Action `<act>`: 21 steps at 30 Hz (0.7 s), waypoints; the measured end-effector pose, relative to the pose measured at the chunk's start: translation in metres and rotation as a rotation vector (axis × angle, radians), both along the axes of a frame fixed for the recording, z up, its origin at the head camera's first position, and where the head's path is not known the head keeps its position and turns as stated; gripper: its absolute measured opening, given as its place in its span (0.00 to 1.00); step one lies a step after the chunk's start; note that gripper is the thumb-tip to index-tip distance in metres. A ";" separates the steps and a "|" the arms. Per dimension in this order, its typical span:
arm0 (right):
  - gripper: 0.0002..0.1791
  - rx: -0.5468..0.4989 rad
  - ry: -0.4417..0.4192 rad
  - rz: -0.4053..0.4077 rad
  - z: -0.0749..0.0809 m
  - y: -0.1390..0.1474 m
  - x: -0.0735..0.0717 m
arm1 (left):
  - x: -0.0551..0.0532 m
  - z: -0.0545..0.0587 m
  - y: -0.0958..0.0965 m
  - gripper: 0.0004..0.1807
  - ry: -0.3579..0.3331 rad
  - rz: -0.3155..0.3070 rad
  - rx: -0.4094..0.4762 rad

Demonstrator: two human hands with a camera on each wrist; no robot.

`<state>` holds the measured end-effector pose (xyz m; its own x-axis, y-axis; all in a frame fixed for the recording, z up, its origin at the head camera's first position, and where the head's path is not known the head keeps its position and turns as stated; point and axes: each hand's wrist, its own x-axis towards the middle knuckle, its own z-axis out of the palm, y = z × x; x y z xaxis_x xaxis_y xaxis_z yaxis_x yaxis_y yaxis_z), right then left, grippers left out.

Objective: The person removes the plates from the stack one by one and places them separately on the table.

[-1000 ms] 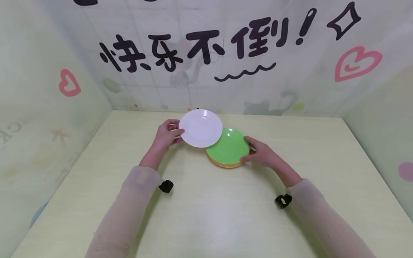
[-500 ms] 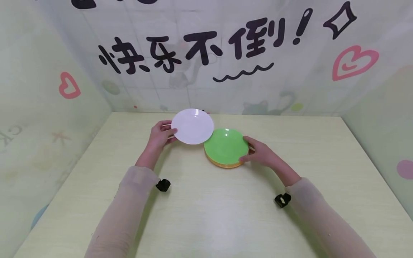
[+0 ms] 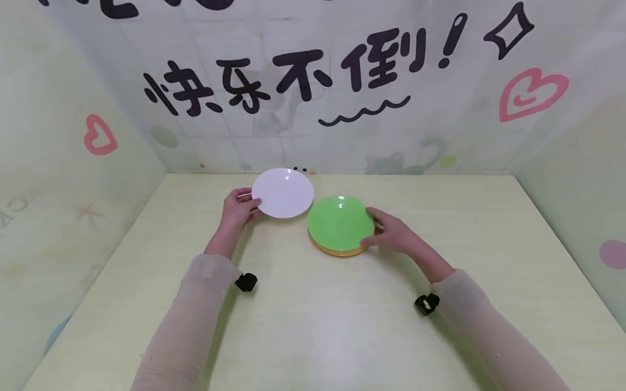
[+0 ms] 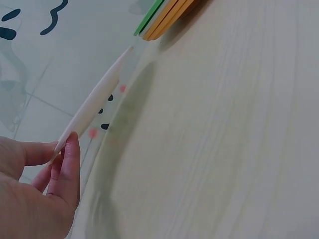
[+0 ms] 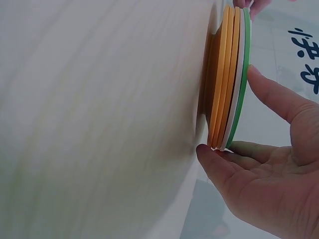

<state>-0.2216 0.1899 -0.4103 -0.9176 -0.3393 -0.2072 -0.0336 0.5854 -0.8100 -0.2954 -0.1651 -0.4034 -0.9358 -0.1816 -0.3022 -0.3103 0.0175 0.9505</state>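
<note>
My left hand point(image 3: 237, 210) pinches the left rim of a white plate point(image 3: 283, 194), thumb on top and fingers beneath. In the left wrist view this plate point(image 4: 94, 102) is tilted and raised off the table, its shadow below. Just right of it stands a stack of plates with a green plate point(image 3: 339, 222) on top. The right wrist view shows a white plate point(image 5: 238, 79) under the green one, then several orange plates point(image 5: 224, 84) at the bottom. My right hand point(image 3: 393, 233) holds the stack's right rim, thumb and fingers spread around the edge.
The stack stands on a pale wood-grain table point(image 3: 313, 326) near its back edge. Behind rises a white printed backdrop point(image 3: 293, 136) with black lettering, and patterned panels close off the left and right sides. A black wrist camera point(image 3: 246, 282) hangs at each sleeve cuff.
The left hand has carried the white plate leftward, from overlapping the green plate to a small gap beside it. My right hand stays on the stack, nearly still.
</note>
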 end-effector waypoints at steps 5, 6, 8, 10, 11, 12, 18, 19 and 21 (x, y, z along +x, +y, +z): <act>0.53 -0.002 0.005 0.002 0.000 0.000 0.001 | -0.003 -0.007 -0.002 0.29 -0.020 0.017 -0.020; 0.53 -0.002 0.006 0.001 0.000 0.000 0.001 | -0.003 -0.008 -0.003 0.29 -0.021 0.017 -0.020; 0.53 0.002 0.008 0.001 0.001 0.000 0.001 | -0.004 -0.010 -0.004 0.29 -0.023 0.016 -0.020; 0.52 0.010 0.012 0.000 0.000 0.000 0.002 | -0.005 -0.012 -0.005 0.29 -0.027 0.017 -0.017; 0.52 0.010 0.012 -0.002 0.000 0.000 0.002 | -0.006 -0.013 -0.005 0.29 -0.030 0.019 -0.018; 0.52 0.008 0.011 -0.002 0.000 0.000 0.002 | -0.006 -0.014 -0.005 0.29 -0.036 0.021 -0.022; 0.52 0.006 -0.002 -0.005 0.000 0.000 0.002 | -0.005 -0.015 -0.005 0.29 -0.063 0.024 -0.050; 0.52 0.006 -0.004 -0.006 0.000 0.000 0.003 | -0.004 -0.014 -0.005 0.29 -0.067 0.019 -0.057; 0.52 0.005 -0.007 -0.007 0.000 0.001 0.003 | -0.002 -0.013 -0.006 0.29 -0.072 0.010 -0.067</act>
